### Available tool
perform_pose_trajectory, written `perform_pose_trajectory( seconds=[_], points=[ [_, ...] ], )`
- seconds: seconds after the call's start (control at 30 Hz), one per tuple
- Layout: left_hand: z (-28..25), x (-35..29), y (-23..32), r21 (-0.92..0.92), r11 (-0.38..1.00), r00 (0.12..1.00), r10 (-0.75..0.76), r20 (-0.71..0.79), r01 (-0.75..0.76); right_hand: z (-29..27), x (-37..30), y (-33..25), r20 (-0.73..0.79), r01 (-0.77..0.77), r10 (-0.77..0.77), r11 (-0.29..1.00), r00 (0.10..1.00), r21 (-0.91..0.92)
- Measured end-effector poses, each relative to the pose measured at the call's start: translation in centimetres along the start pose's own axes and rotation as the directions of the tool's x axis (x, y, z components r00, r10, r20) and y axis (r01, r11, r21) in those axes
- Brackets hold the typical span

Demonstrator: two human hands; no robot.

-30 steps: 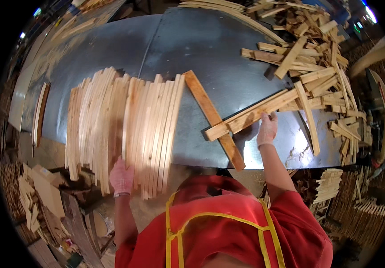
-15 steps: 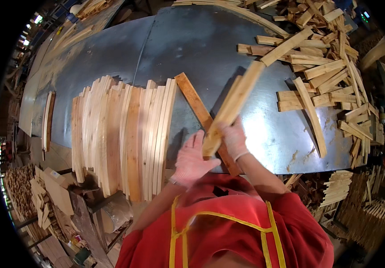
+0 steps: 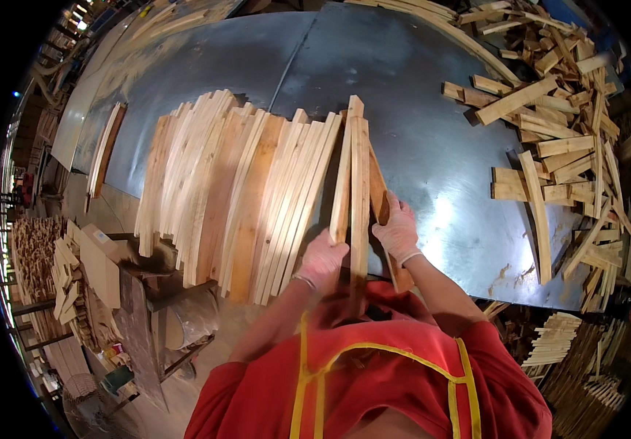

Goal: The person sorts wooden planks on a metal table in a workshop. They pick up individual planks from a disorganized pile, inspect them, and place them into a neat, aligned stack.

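Grey sheet-metal tabletop [image 3: 410,95], seam running across it, glare patch right of centre, sawdust smears toward the far left and near right. Pale long strip [image 3: 359,190], left strip [image 3: 342,183] and darker strip [image 3: 378,179] stand fanned between the hands, lower ends at the near edge. Left hand [image 3: 322,260] is closed around the left strip's lower end. Right hand [image 3: 397,228] is narrow, thumb and fingers at the darker strip's edge; can't tell if it's clamped. Just left: row of strips [image 3: 236,197], side by side, ends uneven, overhanging the near edge. Far right: loose heap of offcuts [image 3: 549,110], crossing at all angles. A separate pair of strips [image 3: 104,157] lies well apart at far left.

Room: cardboard box [image 3: 102,256] and stacked wood [image 3: 37,252] at lower left, strip bundle [image 3: 553,340] below the right edge. Person wears a red apron [image 3: 396,355] with yellow trim.
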State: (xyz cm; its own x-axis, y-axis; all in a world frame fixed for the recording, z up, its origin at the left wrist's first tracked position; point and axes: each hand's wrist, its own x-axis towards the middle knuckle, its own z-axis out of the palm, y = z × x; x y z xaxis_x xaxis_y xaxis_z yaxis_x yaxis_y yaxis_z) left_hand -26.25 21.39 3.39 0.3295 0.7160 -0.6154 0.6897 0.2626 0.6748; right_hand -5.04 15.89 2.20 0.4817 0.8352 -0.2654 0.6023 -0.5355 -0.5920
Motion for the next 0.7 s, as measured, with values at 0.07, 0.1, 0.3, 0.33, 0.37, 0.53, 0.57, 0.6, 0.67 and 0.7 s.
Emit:
perform_pose_trajectory(
  seconds=[0.07, 0.1, 0.3, 0.33, 0.37, 0.53, 0.57, 0.6, 0.67, 0.7],
  points=[
    [0.3, -2.3, -1.2, -0.004, 0.981, 0.98, 0.192, -0.046, -0.193, 0.5, -0.7, -0.7, 0.132, -0.106, 0.053, 0.895, 0.99, 0.434],
    [0.1, -3.6, -0.2, -0.021, 0.973, 0.973, 0.227, -0.042, -0.228, 1.7, -0.8, -0.1, 0.233, -0.205, 0.052, 0.684, 0.971, 0.7],
    [-2.6, -5.2, -0.2, 0.367, 0.871, 0.918, 0.385, -0.098, -0.327, -0.3, -5.1, -6.1, 0.311, -0.072, -0.021, 0.955, 0.95, 0.287],
    [-2.5, -5.7, 0.3, 0.45, 0.858, 0.924, 0.348, -0.158, -0.246, 1.3, -4.1, -5.3, 0.398, -0.074, -0.033, 0.965, 0.917, 0.252],
    [-2.3, -5.3, 0.0, 0.543, 0.793, 0.895, 0.418, -0.156, -0.276, 2.6, -3.1, -4.1, 0.495, -0.064, -0.056, 0.973, 0.867, 0.222],
    [-1.9, -2.2, 2.2, 0.819, 0.527, 0.821, 0.556, -0.131, -0.226, 1.3, -5.8, -4.8, 0.446, -0.121, -0.158, 0.836, 0.881, 0.535],
    [-1.7, -2.6, 3.7, 0.769, 0.599, 0.841, 0.517, -0.159, -0.222, 2.7, -6.5, -4.2, 0.321, 0.037, -0.301, 0.778, 0.898, 0.627],
    [-1.7, -2.3, 3.6, 0.75, 0.622, 0.837, 0.517, -0.177, -0.225, 5.0, -6.9, -3.9, 0.37, 0.127, -0.452, 0.755, 0.812, 0.643],
    [-2.2, -1.2, 2.6, 0.709, 0.669, 0.839, 0.501, -0.211, -0.221, 5.2, -6.7, -3.3, 0.415, 0.182, -0.594, 0.696, 0.689, 0.695],
    [-2.2, -1.3, 3.7, 0.748, 0.655, 0.899, 0.386, -0.208, -0.108, 3.2, -7.0, -3.0, 0.415, 0.153, -0.601, 0.673, 0.683, 0.724]
  ],
)
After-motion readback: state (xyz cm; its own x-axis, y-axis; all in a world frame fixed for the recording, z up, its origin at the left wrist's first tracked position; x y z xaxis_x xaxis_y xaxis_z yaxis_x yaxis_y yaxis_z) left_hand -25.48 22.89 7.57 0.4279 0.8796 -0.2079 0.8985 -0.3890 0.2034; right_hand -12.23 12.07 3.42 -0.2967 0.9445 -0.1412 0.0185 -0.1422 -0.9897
